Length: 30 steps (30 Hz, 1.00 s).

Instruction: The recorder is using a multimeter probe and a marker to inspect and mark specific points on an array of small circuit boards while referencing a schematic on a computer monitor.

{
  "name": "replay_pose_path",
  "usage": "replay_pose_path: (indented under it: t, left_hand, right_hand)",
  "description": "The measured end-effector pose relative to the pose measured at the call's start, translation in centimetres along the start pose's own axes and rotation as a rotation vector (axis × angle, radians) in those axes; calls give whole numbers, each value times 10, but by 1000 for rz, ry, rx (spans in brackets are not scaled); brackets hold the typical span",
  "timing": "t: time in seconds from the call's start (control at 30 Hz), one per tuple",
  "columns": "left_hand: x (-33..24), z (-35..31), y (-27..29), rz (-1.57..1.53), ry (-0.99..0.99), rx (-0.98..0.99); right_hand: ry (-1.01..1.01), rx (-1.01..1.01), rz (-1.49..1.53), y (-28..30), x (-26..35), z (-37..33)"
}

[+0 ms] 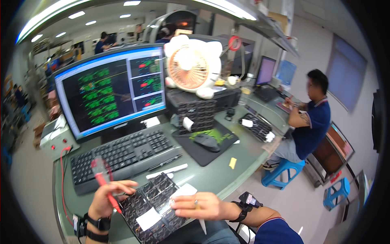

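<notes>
My left hand is closed around a red test probe at the left edge of a dark circuit board panel. The probe slants down toward the board. Over the panel's right edge lies my right hand, its fingers pressed together on top and its thumb hidden. A white paper piece shows at these fingers, and another white slip lies on the panel's lower part. The panel is tilted at the desk's near edge, partly above my lap. A white pointed thing sticks out below my right hand.
Beyond the panel are a white pen, a black keyboard, a monitor and a mouse on its pad. Stacked boards stand below a white fan. A red cable runs down the left. A co-worker sits at right.
</notes>
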<state>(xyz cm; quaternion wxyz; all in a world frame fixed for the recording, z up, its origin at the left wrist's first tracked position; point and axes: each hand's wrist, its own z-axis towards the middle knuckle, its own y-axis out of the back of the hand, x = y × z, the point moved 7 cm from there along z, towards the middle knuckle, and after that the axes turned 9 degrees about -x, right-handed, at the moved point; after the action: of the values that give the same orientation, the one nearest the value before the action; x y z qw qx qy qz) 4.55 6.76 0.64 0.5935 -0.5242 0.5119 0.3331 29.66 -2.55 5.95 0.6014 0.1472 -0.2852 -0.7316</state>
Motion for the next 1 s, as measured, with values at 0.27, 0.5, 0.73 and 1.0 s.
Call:
replay_pose_path:
  t: [0.27, 0.5, 0.73, 1.0]
  left_hand:
    - [-7, 7, 50, -394, -154, -366]
    - [-1, 13, 45, -283, -158, -369]
    - [1, 12, 50, -251, -150, -420]
    - [3, 14, 52, -224, -158, -382]
  right_hand:
    - [-473, -553, -755, 204, -150, -98]
    - [-856, -473, -1105, 284, -251, -220]
    - [-938, -296, -903, 287, -258, -252]
    - [-1008, -196, -903, 281, -263, -242]
